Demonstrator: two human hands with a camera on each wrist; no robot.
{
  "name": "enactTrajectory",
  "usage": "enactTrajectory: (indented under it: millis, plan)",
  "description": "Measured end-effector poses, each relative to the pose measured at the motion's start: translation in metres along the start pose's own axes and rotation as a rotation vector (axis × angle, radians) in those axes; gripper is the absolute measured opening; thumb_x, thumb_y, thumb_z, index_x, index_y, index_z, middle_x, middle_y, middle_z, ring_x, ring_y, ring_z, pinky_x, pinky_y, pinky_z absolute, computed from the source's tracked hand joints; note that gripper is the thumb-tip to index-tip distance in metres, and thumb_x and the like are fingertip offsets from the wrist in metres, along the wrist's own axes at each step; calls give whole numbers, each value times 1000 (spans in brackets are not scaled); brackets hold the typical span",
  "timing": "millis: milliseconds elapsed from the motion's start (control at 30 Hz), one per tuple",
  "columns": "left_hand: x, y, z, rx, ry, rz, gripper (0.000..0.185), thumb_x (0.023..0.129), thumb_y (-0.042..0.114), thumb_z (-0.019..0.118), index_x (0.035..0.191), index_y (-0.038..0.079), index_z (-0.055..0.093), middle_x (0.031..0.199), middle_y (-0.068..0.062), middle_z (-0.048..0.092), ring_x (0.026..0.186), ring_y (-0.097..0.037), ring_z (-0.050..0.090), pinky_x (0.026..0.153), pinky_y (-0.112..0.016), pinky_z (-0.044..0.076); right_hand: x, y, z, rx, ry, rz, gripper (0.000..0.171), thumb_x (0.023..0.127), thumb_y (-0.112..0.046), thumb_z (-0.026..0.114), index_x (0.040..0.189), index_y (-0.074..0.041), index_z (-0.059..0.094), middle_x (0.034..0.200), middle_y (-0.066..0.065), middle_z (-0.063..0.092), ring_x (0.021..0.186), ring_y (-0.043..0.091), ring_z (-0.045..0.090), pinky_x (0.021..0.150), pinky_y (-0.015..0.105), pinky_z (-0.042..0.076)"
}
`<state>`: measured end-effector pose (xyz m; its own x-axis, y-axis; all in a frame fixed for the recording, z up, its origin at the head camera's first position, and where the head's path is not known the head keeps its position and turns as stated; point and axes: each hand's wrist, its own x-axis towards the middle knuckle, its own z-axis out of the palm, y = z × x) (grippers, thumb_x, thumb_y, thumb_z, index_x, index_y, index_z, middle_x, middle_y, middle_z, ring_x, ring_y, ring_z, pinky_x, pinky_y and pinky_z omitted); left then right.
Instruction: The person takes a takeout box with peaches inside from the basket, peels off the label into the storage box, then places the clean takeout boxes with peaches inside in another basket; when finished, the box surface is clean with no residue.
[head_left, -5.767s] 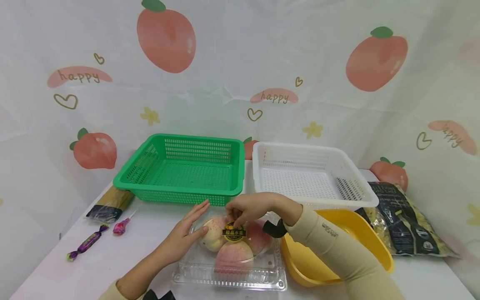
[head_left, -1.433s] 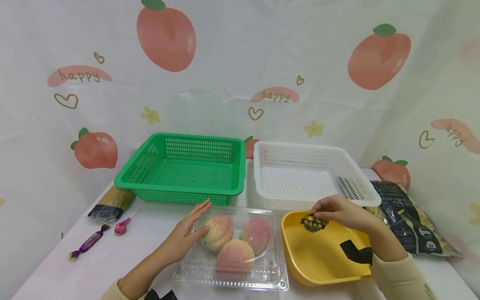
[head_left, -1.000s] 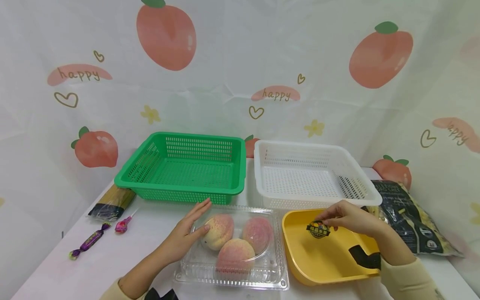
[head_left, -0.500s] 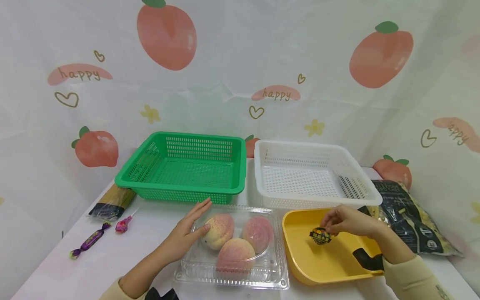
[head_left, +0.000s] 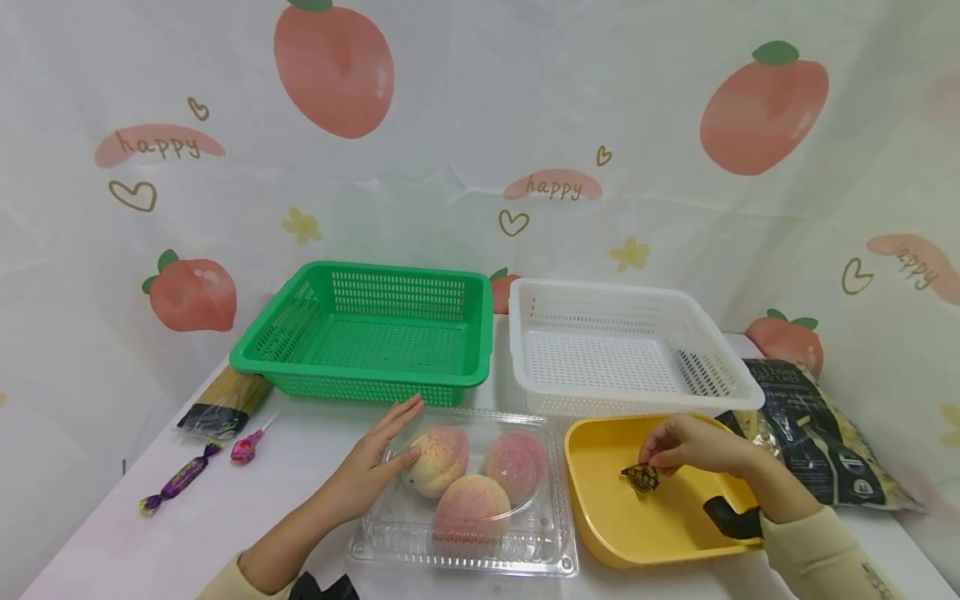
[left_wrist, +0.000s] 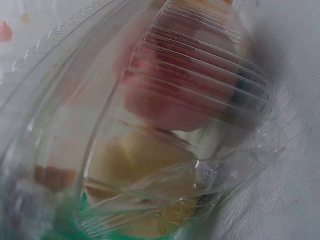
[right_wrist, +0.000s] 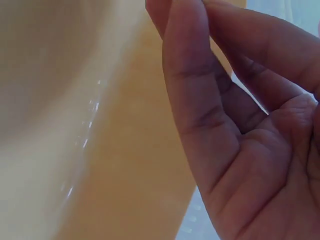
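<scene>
A clear plastic clamshell box [head_left: 536, 533] with three peaches [head_left: 471, 508] inside sits at the front middle of the table. My left hand [head_left: 367, 477] rests on the box's left side, fingers extended. Over the yellow basin [head_left: 607, 542], just right of the box, my right hand [head_left: 697, 446] pinches a black-and-gold fruit sticker [head_left: 640, 477] between thumb and fingertips. The sticker hangs tilted and looks curled, inside the basin's rim in the head view. In the right wrist view the thumb [right_wrist: 190, 75] and fingers meet at their tips, and the sticker is hidden.
Behind stand a green basket [head_left: 375, 383] and a white basket [head_left: 630, 402]. A black bag of pasta [head_left: 817, 442] lies at the right. To the left are a packet of noodles [head_left: 225, 404], a lollipop [head_left: 246, 448] and a purple wrapped candy [head_left: 182, 477].
The sticker came off the box's lid and moved right over the basin with my right hand. Lately it has sunk lower and turned edge-on. My left hand has stayed on the box.
</scene>
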<state>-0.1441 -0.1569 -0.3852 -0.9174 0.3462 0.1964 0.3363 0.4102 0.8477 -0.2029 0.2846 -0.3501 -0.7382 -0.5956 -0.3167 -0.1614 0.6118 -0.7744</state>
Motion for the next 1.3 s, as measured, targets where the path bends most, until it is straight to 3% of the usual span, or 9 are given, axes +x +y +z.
enactTrajectory:
  millis: [833,1100,1300]
  plan:
    - [0,1,0,-7,9,2,59,95,21,52,145,0,28,155,-13,19,142,-42,8,105,-70,15,1,6,2,-129,96,8,13,85,-8,65,87,5,64,72,6,66,60,7,57,55,23,53]
    - [0,0,0,-6,6,3,59,96,22,52,145,0,28,155,-13,19,142,-42,8,104,-70,15,-6,-5,-8,-194,125,16,19,86,-14,65,91,4,66,82,9,67,70,9,57,64,21,53]
    - [0,2,0,-9,7,-1,59,95,21,52,145,0,29,155,-13,19,142,-41,8,105,-70,15,-11,-23,-20,-124,113,-2,30,90,-22,62,103,6,64,96,14,68,80,14,62,74,21,54]
